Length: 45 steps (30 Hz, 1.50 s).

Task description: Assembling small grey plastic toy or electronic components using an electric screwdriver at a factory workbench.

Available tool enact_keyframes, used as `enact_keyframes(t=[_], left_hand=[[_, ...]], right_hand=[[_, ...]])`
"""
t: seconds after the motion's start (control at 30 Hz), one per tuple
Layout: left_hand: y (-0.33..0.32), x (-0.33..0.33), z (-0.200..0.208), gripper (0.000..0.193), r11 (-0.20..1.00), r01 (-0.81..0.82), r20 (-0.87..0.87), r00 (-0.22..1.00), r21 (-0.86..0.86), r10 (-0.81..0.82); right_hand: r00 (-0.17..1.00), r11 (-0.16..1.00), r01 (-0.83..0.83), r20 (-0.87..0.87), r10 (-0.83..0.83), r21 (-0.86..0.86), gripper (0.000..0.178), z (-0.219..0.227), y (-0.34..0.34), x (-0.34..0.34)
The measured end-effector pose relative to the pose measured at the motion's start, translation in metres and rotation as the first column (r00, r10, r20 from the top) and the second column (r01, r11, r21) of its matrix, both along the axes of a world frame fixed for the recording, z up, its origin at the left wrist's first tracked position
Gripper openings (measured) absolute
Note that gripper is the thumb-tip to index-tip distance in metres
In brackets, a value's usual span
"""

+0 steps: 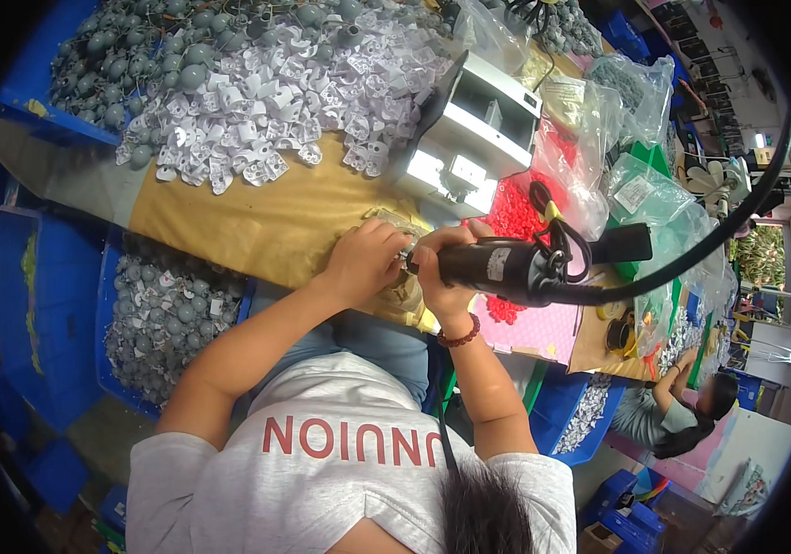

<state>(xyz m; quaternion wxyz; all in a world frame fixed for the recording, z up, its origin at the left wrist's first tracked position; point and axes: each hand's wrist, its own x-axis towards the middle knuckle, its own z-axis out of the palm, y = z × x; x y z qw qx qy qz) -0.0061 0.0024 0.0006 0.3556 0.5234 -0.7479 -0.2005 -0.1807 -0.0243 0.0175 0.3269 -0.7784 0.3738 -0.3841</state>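
Observation:
My right hand (443, 277) is wrapped round the front end of a black electric screwdriver (497, 270), which lies nearly level with its tip toward the left. A looped cord hangs at its back end. Right at that tip, my left hand (365, 261) has its fingers pinched together. Whatever small piece sits between them is mostly hidden by the fingers. Both hands are close together above a tape-covered pad (402, 300) at the table's near edge. Just beyond them stands a white boxy machine (469, 138) with an open top compartment.
White plastic parts (257, 111) and grey round parts (109, 65) are heaped on the brown-covered table (220, 222). Red pieces (513, 210) lie right of the machine, near clear plastic bags (635, 194). A blue bin (169, 323) of grey parts stands below left. Another person (668, 411) sits farther right.

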Motion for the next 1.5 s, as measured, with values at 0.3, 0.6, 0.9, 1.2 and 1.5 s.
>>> enact_keyframes(t=[0.3, 0.6, 0.9, 1.2, 1.5], left_hand=[[0.004, -0.005, 0.004, 0.033, 0.995, -0.066, 0.035, 0.997, 0.08, 0.064], [0.008, -0.013, 0.013, 0.038, 0.982, -0.145, 0.028, 0.989, 0.124, 0.142], [0.012, -0.011, 0.003, 0.036, 0.992, -0.128, -0.04, 0.991, 0.011, 0.128], [0.01, -0.01, 0.003, 0.036, 0.992, -0.122, -0.019, 0.992, 0.013, 0.122], [0.011, -0.01, 0.002, 0.034, 0.993, -0.117, -0.009, 0.993, 0.018, 0.117]], right_hand=[[0.832, 0.991, 0.014, 0.548, -0.084, 0.13, 0.057, 0.035, -0.005, 0.031], [0.676, 0.829, 0.453, 0.479, -0.559, 0.328, 0.023, 0.052, -0.052, -0.018], [0.944, 0.94, 0.329, 0.013, -0.33, -0.083, 0.027, 0.007, -0.01, -0.026], [0.966, 0.933, 0.255, -0.018, -0.259, 0.255, 0.013, -0.014, -0.02, 0.003], [0.918, 0.874, 0.366, 0.032, -0.396, 0.319, 0.014, -0.033, -0.018, 0.002]])
